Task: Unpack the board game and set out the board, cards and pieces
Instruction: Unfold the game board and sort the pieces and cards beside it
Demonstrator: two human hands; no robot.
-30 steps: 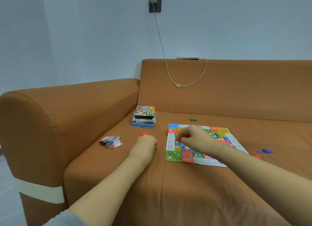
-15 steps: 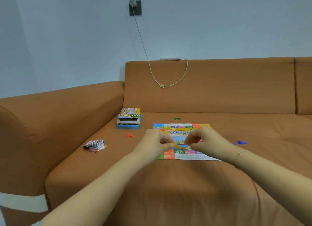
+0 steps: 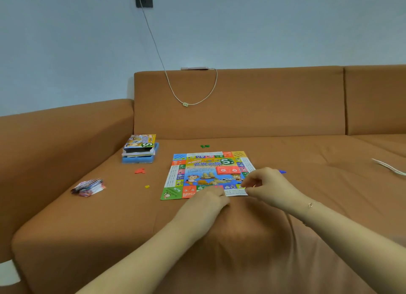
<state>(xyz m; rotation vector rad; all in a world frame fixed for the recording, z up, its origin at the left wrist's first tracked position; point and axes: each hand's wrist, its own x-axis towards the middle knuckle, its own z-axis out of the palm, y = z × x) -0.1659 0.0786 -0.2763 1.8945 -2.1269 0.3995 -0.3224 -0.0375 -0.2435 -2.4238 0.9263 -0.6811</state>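
Your right hand (image 3: 267,189) has its fingers curled at the lower right corner of the board (image 3: 204,175), thumb and forefinger pinched together; whether anything small sits between them is too blurred to tell. Your left hand (image 3: 205,202) rests knuckles-up on the near edge of the board, fingers curled under, and what it holds, if anything, is hidden.

You have the board lying flat in the middle of the frame on the sofa seat (image 3: 307,166), with a red card stack (image 3: 228,170) on its right half. Left of the board lie a red piece (image 3: 140,171) and, nearer you, a small yellow piece (image 3: 147,186). A loose pile of cards (image 3: 89,187) sits at the left of the frame. The game box (image 3: 140,149) stands at centre left, near the armrest. Green pieces (image 3: 204,146) lie just beyond the far edge of the board, and a blue piece (image 3: 282,172) shows just past your right hand.
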